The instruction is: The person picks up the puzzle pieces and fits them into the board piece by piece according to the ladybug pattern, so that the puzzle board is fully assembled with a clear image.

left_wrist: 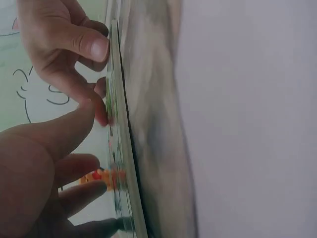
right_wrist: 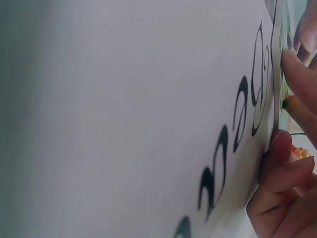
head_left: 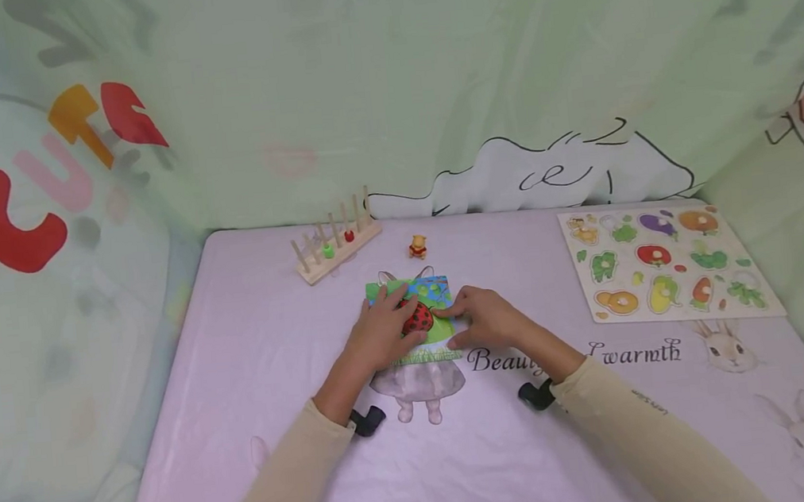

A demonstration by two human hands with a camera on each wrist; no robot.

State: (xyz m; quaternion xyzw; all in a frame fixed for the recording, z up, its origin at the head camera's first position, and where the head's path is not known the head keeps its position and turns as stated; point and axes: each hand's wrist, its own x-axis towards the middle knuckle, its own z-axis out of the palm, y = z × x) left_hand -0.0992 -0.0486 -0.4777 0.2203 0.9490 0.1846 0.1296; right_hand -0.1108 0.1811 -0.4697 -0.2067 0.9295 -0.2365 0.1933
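A flat rectangular board with a ladybug picture lies on the table in the head view. Its layered edge shows side-on in the left wrist view. My left hand lies over the picture's left part with fingers spread, hiding part of the ladybug. At the board's right side is my right hand, its index finger reaching onto the picture by the ladybug's head. The right thumb is down at the lower right corner. In the right wrist view, bent fingers of that hand rest beside the board's edge.
Behind the board stand a small yellow bear figure and a wooden peg rack with a green and a red bead. A vegetable puzzle board lies at the right. The table cloth carries printed rabbits and lettering.
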